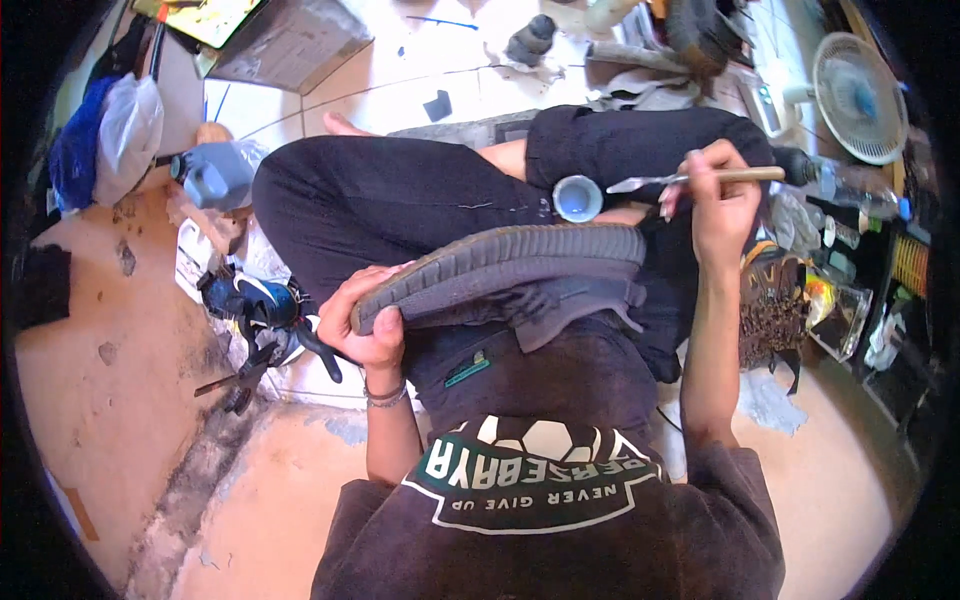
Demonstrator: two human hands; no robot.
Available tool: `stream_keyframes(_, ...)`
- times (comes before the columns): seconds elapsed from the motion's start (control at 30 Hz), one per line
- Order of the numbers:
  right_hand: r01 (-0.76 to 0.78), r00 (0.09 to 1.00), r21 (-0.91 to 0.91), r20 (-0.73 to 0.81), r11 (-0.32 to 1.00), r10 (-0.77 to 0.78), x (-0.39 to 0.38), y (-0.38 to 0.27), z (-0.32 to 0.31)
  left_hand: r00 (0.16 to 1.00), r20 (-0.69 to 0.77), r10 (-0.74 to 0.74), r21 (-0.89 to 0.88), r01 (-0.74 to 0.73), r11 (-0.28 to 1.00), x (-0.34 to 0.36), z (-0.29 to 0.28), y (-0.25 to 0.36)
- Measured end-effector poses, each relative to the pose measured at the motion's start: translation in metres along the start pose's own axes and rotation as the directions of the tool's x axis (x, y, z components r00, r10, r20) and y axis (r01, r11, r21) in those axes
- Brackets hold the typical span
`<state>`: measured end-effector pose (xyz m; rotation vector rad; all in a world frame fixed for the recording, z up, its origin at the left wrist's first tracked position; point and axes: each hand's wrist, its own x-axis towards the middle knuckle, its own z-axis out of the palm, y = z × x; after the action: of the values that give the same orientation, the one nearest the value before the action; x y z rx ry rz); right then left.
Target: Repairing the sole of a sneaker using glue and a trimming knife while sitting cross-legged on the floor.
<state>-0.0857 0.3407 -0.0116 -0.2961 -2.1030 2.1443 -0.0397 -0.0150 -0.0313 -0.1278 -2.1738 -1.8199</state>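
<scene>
My left hand [368, 325] grips one end of a dark grey sneaker [578, 300], thumb on the near side. The shoe lies on its side above my lap, its thick ribbed sole edge [520, 245] turned up and away from me. In my right hand [722, 205] is a slim wooden-handled tool [750, 174] with a pale, leaf-shaped tip pointing left. Whether that tip is bristle or blade I cannot tell. Just left of the tip, a small round cup [578, 198] with bluish-white contents rests by my crossed legs.
Beyond my legs are a cardboard box [290, 50] and a dark shoe last [532, 40]. A grey-blue jug [215, 175] and a dark blue shoe [255, 300] sit at left. To the right are a white fan [858, 98], a clear bottle [865, 188] and a rack [905, 265].
</scene>
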Motion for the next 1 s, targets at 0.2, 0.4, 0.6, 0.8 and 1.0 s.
stream_keyframes(0.2,0.183,0.963,0.473,0.091,0.862,-0.254,-0.026,-0.047,0.039,0.961,0.186,0.206,0.082,-0.224,0.971,0.016,0.017,0.057)
stream_keyframes(0.4,0.115,0.965,0.583,0.126,0.804,-0.229,-0.047,-0.061,0.054,0.934,0.342,0.104,0.242,-0.194,0.951,0.028,0.027,0.094)
stream_keyframes(0.6,0.107,0.973,0.574,0.107,0.812,-0.204,-0.055,-0.064,0.062,0.946,0.324,-0.012,0.12,-0.028,0.992,0.023,0.032,0.104)
stream_keyframes(0.8,0.153,0.95,0.574,0.139,0.805,-0.28,-0.051,-0.059,0.06,0.951,0.299,-0.074,0.08,0.052,0.995,0.018,0.034,0.103)
stream_keyframes(1.0,0.304,0.939,0.063,0.148,0.951,-0.31,-0.011,-0.028,0.012,0.949,0.316,0.012,-0.074,0.012,0.997,0.005,0.01,0.056)
